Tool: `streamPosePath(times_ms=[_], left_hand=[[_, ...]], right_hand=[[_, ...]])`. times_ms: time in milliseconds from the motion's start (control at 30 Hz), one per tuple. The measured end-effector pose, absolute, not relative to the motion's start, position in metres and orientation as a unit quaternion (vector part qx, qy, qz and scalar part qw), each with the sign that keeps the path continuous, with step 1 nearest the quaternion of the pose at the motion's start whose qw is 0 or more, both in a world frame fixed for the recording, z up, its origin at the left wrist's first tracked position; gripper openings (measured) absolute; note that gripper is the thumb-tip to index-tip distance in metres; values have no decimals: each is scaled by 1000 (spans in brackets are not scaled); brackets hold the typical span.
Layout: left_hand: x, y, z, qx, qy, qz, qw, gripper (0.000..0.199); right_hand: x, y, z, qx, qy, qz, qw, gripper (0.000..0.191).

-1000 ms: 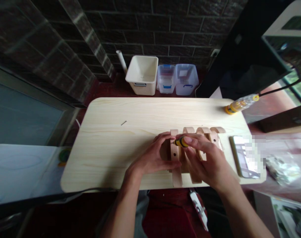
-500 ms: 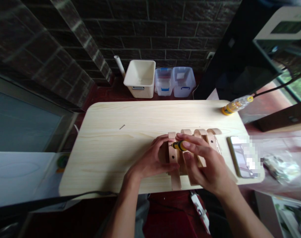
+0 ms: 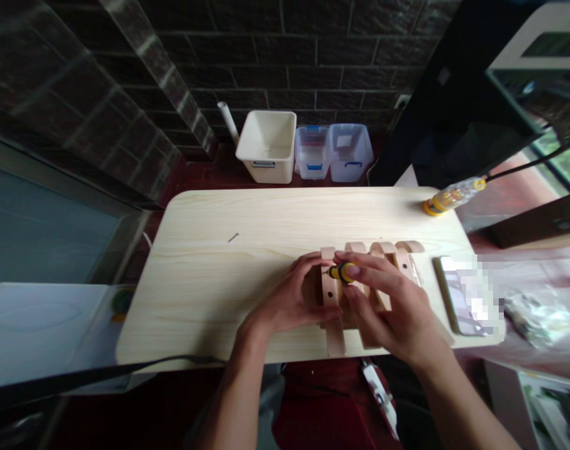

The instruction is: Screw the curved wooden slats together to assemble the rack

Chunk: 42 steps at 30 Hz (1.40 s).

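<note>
My right hand (image 3: 397,306) is closed around a small yellow-and-black screwdriver (image 3: 344,272). The tool lies nearly level, with its tip pointing left at the upright face of a wooden strip with a dark hole. This strip belongs to a pale wooden frame (image 3: 335,337) made of several curved slats. My left hand (image 3: 287,303) grips the frame's left end, thumb low and fingers along the far side. Whether the tip touches a screw is too small to tell. Part of the frame is hidden beneath my right hand.
On the pale table (image 3: 195,262) lies a thin dark screw or nail (image 3: 233,237). A clear, yellow-ended container (image 3: 454,197) stands at the far right corner, and a phone (image 3: 450,294) lies near the right edge. A cream bin (image 3: 270,172) and two clear boxes (image 3: 350,169) stand beyond the table.
The whole view has shifted slightly. Both hands keep their hold on the frame and screwdriver; the screwdriver's angle looks slightly altered, with its handle showing shorter.
</note>
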<state>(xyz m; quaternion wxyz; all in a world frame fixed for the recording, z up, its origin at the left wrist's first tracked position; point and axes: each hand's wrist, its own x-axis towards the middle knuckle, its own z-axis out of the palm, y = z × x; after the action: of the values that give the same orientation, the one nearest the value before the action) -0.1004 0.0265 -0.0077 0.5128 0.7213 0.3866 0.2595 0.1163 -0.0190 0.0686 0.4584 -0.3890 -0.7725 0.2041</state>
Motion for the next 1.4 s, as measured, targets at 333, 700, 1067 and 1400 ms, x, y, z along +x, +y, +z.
streamPosePath(times_ms=[333,700,1067,1400], left_hand=[[-101,24,-8,720,405,249,505,79],[-101,24,-6,720,403,261,502,77],[-100,24,-11,726,379,307,485,56],[-95,28,-10,670,441,372,467,18]], right_hand=[[112,-15,66,-399,-788,178,434,53],[116,-15,67,-389,-793,194,428,62],[114,-16,63,-397,-788,177,437,65],[113,-16,64,-396,-782,186,445,66]])
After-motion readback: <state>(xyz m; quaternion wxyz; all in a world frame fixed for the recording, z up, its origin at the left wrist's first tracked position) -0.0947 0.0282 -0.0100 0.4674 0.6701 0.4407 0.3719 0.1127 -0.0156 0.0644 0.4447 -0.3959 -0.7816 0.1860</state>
